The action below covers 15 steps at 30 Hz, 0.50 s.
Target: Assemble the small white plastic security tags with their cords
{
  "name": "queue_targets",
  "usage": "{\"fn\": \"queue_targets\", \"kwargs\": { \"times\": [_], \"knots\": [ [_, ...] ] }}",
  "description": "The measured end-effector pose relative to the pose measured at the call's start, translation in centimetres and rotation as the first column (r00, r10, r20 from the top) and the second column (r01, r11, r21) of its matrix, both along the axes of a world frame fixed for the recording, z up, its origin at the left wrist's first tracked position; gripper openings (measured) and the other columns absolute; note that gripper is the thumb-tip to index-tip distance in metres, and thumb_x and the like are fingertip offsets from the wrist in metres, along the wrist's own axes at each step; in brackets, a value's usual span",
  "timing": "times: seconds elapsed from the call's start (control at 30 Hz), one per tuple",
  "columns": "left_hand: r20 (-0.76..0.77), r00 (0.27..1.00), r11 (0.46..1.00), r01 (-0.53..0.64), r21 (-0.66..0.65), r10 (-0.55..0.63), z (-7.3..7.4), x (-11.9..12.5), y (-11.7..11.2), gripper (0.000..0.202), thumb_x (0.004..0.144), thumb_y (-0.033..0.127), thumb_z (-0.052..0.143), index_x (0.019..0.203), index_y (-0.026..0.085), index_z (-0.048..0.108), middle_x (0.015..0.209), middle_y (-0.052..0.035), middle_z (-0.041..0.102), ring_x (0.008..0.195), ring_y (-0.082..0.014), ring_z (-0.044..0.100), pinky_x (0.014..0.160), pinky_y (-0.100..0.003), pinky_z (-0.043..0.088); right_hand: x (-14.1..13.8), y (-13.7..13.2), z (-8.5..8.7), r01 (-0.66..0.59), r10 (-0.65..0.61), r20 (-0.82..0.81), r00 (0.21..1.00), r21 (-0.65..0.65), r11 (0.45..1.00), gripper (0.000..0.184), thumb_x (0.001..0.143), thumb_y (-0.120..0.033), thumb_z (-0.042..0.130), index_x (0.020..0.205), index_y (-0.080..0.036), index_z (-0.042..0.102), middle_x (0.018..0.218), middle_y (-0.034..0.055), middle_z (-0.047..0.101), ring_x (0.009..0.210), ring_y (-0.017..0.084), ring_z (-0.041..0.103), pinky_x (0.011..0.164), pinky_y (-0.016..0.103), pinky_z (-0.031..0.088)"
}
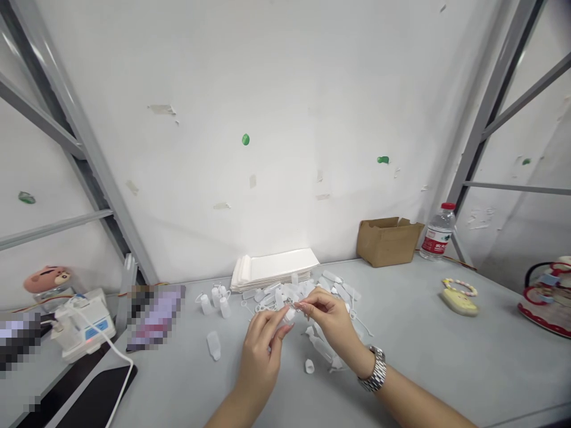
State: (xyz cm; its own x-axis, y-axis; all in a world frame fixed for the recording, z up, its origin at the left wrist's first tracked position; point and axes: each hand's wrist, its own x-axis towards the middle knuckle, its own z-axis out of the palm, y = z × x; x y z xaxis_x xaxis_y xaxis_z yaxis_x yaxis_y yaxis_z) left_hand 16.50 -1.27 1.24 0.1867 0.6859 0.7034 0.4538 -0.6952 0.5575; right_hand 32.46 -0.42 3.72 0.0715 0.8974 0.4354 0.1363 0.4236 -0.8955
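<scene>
My left hand (264,345) is closed around a small white plastic squeeze bottle (288,316), held tilted above the desk. At its top, the thumb and fingertips of my right hand (332,318) are pinched on what looks like the bottle's small cap; the fingers partly hide it. Behind and under both hands spreads a pile of white bottles and looped caps (279,294). To the left, several capped bottles (224,307) stand upright, and one uncapped flat bottle (214,345) lies on its side. A small white piece (309,365) rests between my forearms.
Against the wall lies a stack of white sheets (281,267). A cardboard box (388,242) and a water bottle (439,233) stand at back right, with a bead bracelet (459,288) and yellow case (460,302) nearer. At left are a power strip (84,330) and black phone (96,398).
</scene>
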Motion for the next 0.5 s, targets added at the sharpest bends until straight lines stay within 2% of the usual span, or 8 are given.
{"fn": "queue_targets", "kwargs": {
  "times": [0.17,0.23,0.3,0.33,0.4,0.5],
  "knots": [
    [-0.03,0.999,0.996,0.008,-0.085,-0.011,-0.1,0.1,0.1,0.034,0.084,0.018,0.045,0.114,0.029,0.054,0.09,-0.0035,0.059,0.086,-0.0161,0.057,0.075,-0.03,0.05,0.0,0.1,-0.1,-0.018,0.018,0.02,1.0,0.004,1.0,0.02,0.073,-0.036,0.063,0.063,-0.019,0.066,0.062,-0.0001,0.053,0.062,0.013,0.051,0.059,0.027,0.041],
    [-0.021,1.0,0.991,0.001,-0.133,-0.004,0.0,0.1,0.3,0.037,0.085,0.017,0.039,0.119,0.029,0.049,0.092,-0.0035,0.056,0.086,-0.015,0.057,0.077,-0.03,0.049,0.0,0.1,0.1,-0.027,0.027,0.006,1.0,-0.006,1.0,0.018,0.073,-0.037,0.062,0.074,-0.02,0.068,0.065,-0.0002,0.053,0.061,0.013,0.051,0.059,0.027,0.042],
    [0.018,0.998,0.988,-0.051,-0.144,0.054,0.2,-0.3,0.8,0.038,0.086,0.017,0.034,0.119,0.028,0.049,0.094,-0.0043,0.053,0.088,-0.0146,0.056,0.079,-0.03,0.049,0.1,0.1,0.3,-0.029,0.029,-0.033,0.999,-0.025,0.999,0.024,0.073,-0.039,0.061,0.089,-0.021,0.067,0.067,-0.0009,0.052,0.059,0.012,0.05,0.059,0.027,0.043],
    [0.046,0.993,0.986,-0.102,-0.134,0.109,0.4,-0.7,1.1,0.036,0.086,0.018,0.033,0.117,0.026,0.051,0.096,-0.0049,0.052,0.091,-0.0153,0.055,0.081,-0.03,0.048,0.1,0.2,0.4,-0.028,0.026,-0.053,0.998,-0.038,0.999,0.028,0.073,-0.04,0.061,0.094,-0.022,0.065,0.068,-0.0012,0.052,0.057,0.012,0.05,0.059,0.027,0.043],
    [0.106,0.948,0.951,-0.289,-0.106,0.3,1.1,-2.0,2.1,0.03,0.085,0.024,0.038,0.111,0.024,0.054,0.101,-0.0062,0.052,0.098,-0.0186,0.052,0.086,-0.033,0.044,0.3,0.2,0.6,-0.019,0.013,-0.075,0.997,-0.069,0.997,0.03,0.073,-0.042,0.059,0.094,-0.021,0.065,0.068,-0.0007,0.052,0.056,0.011,0.049,0.058,0.027,0.043],
    [0.235,0.785,0.819,-0.558,-0.134,0.574,2.3,-5.1,3.9,0.031,0.082,0.034,0.042,0.108,0.02,0.052,0.103,-0.0079,0.056,0.102,-0.0222,0.051,0.089,-0.037,0.04,0.4,0.3,0.9,-0.018,0.01,-0.079,0.997,-0.109,0.994,0.029,0.074,-0.044,0.058,0.085,-0.019,0.067,0.07,0.001,0.055,0.056,0.012,0.05,0.057,0.027,0.044]
  ]
}}
